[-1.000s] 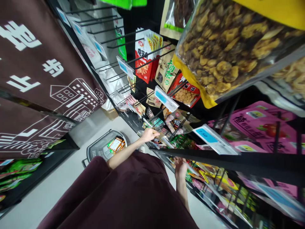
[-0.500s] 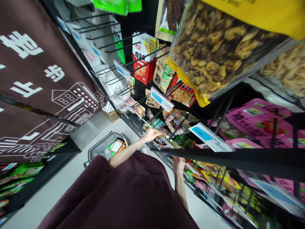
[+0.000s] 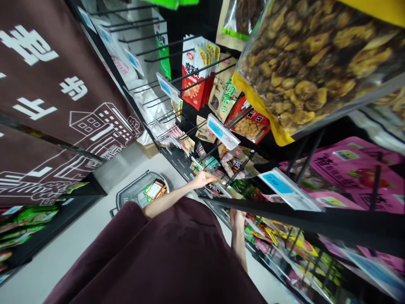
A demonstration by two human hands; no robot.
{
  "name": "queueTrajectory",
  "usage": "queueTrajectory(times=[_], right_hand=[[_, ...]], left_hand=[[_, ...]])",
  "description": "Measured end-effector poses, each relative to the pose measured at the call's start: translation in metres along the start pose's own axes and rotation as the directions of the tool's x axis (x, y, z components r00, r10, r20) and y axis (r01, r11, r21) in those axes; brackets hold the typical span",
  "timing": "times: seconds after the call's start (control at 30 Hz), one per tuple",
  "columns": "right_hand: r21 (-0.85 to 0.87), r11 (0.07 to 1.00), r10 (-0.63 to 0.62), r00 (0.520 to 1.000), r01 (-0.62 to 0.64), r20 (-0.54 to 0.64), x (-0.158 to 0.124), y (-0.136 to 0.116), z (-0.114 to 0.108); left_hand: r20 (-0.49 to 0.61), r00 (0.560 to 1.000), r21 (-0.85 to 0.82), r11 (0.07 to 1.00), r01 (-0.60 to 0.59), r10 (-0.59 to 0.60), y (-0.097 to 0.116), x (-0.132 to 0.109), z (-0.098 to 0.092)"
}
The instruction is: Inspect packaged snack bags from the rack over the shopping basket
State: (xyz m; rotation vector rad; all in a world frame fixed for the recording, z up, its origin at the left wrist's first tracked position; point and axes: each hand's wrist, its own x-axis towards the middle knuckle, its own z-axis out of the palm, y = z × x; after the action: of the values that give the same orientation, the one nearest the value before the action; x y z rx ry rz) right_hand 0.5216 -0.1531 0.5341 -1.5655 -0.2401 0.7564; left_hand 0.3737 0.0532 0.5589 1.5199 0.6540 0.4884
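Note:
My left hand (image 3: pixel 205 180) reaches to the lower rack with its fingers curled together. Just under its fingers lies a snack packet (image 3: pixel 214 190) with a dark label; what the fingers hold is too small to make out. A larger packet (image 3: pixel 236 164) with a similar dark label rests just beyond. My right hand (image 3: pixel 237 218) is closed beside the black shelf edge (image 3: pixel 272 213), its fingertips partly hidden there, so what it grips cannot be seen.
A grey shopping basket (image 3: pixel 129 196) with several packets stands on the floor at left. Black hook rods and price tags (image 3: pixel 223 131) jut from the rack. A big bag of dried slices (image 3: pixel 303 80) hangs close at upper right. Brown printed panels (image 3: pixel 53 97) cover the left side.
The view has shifted slightly, and the hanging bag looks larger and farther right. Both hands stay at nearly the same places, still closed.

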Motion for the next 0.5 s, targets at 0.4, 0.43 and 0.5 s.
queueTrajectory(times=[0.4,0.43,0.5], right_hand=[[-0.096,0.994,-0.053,0.997,0.057,0.048,0.007,-0.020,0.016],[-0.122,0.990,-0.060,0.997,0.066,0.056,0.007,-0.022,0.018],[-0.177,0.981,-0.070,0.994,0.084,0.080,0.008,-0.027,0.021]], left_hand=[[-0.043,0.999,-0.051,0.999,0.000,-0.002,-0.010,0.005,0.005],[-0.044,0.999,-0.059,0.998,-0.004,0.001,-0.011,0.003,0.004],[-0.043,0.999,-0.075,0.997,-0.010,0.007,-0.014,-0.001,0.002]])
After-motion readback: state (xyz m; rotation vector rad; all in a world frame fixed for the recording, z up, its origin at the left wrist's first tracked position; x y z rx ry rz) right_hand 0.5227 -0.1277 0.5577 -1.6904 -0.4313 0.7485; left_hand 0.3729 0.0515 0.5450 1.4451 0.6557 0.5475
